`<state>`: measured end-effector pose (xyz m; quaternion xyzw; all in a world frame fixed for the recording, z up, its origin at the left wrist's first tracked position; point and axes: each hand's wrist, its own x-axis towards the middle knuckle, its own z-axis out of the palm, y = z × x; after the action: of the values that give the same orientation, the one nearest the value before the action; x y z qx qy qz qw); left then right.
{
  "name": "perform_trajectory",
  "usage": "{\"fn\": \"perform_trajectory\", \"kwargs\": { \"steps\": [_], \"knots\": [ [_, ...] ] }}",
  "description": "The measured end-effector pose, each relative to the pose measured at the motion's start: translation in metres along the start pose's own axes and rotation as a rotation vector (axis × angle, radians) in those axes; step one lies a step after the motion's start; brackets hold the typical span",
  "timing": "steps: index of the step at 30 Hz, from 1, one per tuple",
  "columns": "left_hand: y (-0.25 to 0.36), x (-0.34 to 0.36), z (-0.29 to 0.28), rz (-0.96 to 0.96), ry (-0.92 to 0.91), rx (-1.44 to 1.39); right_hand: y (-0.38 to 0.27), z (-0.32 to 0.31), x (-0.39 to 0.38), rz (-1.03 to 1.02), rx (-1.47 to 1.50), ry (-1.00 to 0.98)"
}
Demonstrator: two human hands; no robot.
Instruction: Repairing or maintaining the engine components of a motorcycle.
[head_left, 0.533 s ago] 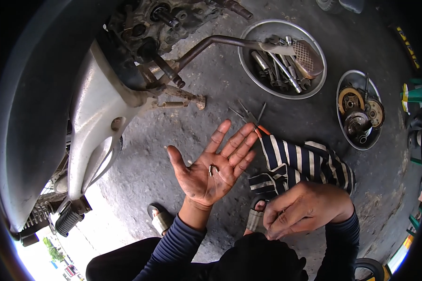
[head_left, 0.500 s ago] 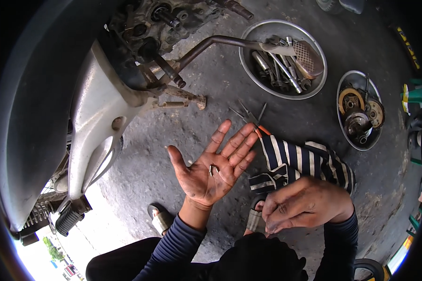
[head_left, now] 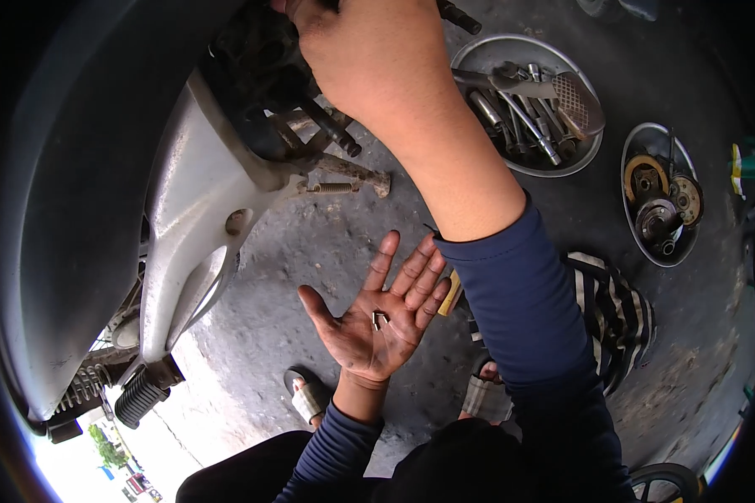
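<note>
My left hand is held palm up over the floor, fingers spread. A few small metal pins lie loose on its palm. My right hand reaches up to the motorcycle engine at the top. Its fingers are mostly out of sight against the dark engine, so whether they hold anything does not show. The right forearm crosses in front of part of the engine side and the pedal lever.
A metal basin of wrenches and sockets stands at the upper right, beneath a ribbed foot pedal. Beside it, a smaller basin holds round machine parts. Striped cloth lies on the floor. The motorcycle's pale frame cover fills the left.
My right hand has swung from the lower right up to the engine. The left palm has stayed spread with the pins on it, shifting slightly down in view.
</note>
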<state>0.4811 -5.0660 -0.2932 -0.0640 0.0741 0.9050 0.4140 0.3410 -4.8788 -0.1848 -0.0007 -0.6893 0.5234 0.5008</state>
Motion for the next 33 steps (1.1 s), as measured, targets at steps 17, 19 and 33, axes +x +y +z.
{"fn": "perform_trajectory", "kwargs": {
  "steps": [17, 19, 33],
  "knots": [
    [0.041, -0.017, -0.022, -0.024, -0.132, -0.051, 0.005, 0.062, -0.014, -0.018, -0.321, 0.339],
    [0.041, -0.018, -0.021, -0.03, -0.159, -0.085, 0.006, 0.064, -0.013, -0.022, -0.35, 0.346],
    [0.041, -0.029, -0.02, -0.039, -0.129, -0.008, 0.008, 0.05, -0.004, 0.039, 0.01, 0.264]
  ]
}}
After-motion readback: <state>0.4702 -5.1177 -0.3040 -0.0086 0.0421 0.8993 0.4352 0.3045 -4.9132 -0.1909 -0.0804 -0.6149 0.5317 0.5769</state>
